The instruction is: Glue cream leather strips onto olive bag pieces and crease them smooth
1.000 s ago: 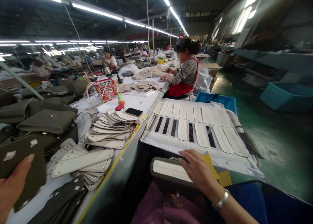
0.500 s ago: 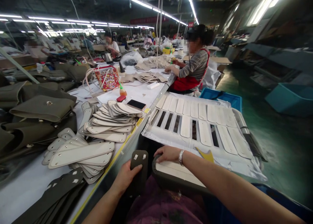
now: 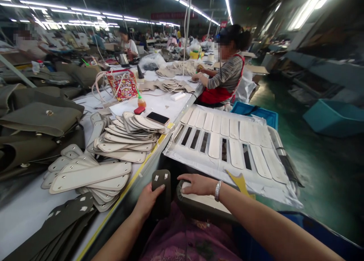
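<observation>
My left hand [image 3: 149, 201] is closed round a dark olive leather strap [image 3: 161, 185], thumb on its face. Two small white tabs sit near the strap's rounded upper end; its lower part is lost in shadow. On my lap lies a dark olive bag piece [image 3: 182, 204] with an off-white panel [image 3: 210, 202] along its upper face. My right hand [image 3: 200, 185], below a silver bracelet, rests over the left end of that panel with fingers stretched out. My forearm covers the panel's right part.
White riveted strips [image 3: 93, 176] lie piled left, beside dark straps [image 3: 59, 223] and olive bags [image 3: 36, 118]. A phone [image 3: 157, 118] lies behind. To the right, a slotted white rack [image 3: 224, 139] carries pale strips and a yellow piece [image 3: 238, 182]. A co-worker [image 3: 227, 71] sits beyond.
My right hand's fingers have straightened and lifted a little from their curl over the panel's end. The left hand still holds the strap. The view has shifted slightly.
</observation>
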The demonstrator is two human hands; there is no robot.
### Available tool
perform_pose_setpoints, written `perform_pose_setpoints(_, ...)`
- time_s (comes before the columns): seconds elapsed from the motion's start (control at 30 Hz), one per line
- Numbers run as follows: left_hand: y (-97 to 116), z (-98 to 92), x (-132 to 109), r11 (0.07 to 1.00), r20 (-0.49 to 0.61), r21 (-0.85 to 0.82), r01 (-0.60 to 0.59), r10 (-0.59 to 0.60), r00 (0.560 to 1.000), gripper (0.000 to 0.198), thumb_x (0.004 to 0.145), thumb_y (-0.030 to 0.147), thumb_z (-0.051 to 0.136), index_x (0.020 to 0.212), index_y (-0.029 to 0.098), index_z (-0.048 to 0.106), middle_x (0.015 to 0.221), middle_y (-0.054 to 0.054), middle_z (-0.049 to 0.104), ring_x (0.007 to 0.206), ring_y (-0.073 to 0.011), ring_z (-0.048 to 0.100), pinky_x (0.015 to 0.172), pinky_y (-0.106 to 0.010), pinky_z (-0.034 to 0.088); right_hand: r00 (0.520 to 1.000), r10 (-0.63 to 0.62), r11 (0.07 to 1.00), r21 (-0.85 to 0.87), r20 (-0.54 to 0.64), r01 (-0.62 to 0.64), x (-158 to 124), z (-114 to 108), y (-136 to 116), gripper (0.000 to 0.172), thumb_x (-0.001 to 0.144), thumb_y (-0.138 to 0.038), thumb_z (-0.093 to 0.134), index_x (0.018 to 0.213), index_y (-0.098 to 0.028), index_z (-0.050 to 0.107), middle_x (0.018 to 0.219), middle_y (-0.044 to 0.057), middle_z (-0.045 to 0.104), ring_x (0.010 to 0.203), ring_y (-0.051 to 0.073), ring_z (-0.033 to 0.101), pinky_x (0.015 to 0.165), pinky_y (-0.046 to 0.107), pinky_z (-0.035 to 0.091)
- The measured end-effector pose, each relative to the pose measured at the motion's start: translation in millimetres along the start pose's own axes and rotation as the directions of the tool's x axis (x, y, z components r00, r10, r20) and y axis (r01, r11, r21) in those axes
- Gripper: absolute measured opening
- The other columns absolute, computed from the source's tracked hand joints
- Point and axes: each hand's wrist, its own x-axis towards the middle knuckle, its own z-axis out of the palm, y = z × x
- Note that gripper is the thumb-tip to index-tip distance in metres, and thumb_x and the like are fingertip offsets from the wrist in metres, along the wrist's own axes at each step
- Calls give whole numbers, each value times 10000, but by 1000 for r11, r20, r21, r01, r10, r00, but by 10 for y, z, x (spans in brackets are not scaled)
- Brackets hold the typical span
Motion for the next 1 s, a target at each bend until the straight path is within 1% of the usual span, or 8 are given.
perform_pose_setpoints(0.2,-122,-38,-54,995,-2,-87,39,-39,999,452,711,390,636,1083,153,540,949,-62,697,902,-244,647,832,-367,504,994,112,993,-43,-14,-112,58,75,-86,485,671,-304,599,1144,-200,571,951,39,650,840,192,587,729,269,441)
perform_pose_setpoints(0.37,41,37,-109,989,-83,-150,5,-18,996,382,702,348,637,1032,167,574,898,-33,708,866,-230,656,827,-354,505,970,209,969,-109,-126,-222,123,221,-229,379,677,-326,545,1036,-232,619,1043,75,614,949,289,558,803,399,406)
perform_pose_setpoints(0.43,191,79,-142,995,-112,-94,-14,4,994,333,701,346,631,982,171,602,876,-25,711,853,-233,657,794,-342,517,971,195,969,-123,-137,-212,127,235,-250,351,679,-301,533,1005,-228,639,1099,85,593,1003,315,536,847,435,383)
perform_pose_setpoints(0.53,378,123,-185,999,-129,13,-44,45,991,301,699,364,629,928,167,627,859,-24,713,844,-241,657,762,-332,524,992,108,988,-105,-73,-115,94,171,-197,455,661,-273,575,1111,-213,601,1167,69,572,1043,265,531,890,358,392)
perform_pose_setpoints(0.63,447,130,-205,995,-148,79,-64,76,986,302,701,378,623,915,165,635,846,-27,714,851,-250,654,760,-338,525,1000,17,997,-75,-23,-19,42,86,-102,606,640,-334,640,1217,-190,525,1226,56,541,1092,217,505,932,279,377)
perform_pose_setpoints(0.7,449,123,-214,991,-170,116,-73,92,981,291,712,373,604,917,170,637,844,-25,713,878,-256,648,787,-348,518,1000,8,998,-68,-25,-10,25,74,-64,624,633,-355,651,1217,-177,522,1210,67,548,1079,220,512,927,284,383)
perform_pose_setpoints(0.87,483,131,-265,954,-214,281,-104,168,962,245,743,331,539,899,191,665,867,-37,705,996,-280,603,891,-403,472,993,62,994,-78,-104,-70,56,212,-96,549,601,-322,649,1126,-184,573,1105,91,590,1002,277,546,890,384,398)
perform_pose_setpoints(1.0,574,198,-296,951,-283,227,-209,270,920,150,655,263,651,783,193,686,921,-54,696,1061,-288,564,980,-411,403,976,69,994,-68,-204,-85,59,275,-124,534,573,-304,656,1081,-154,592,1093,131,582,1025,340,522,919,482,349)
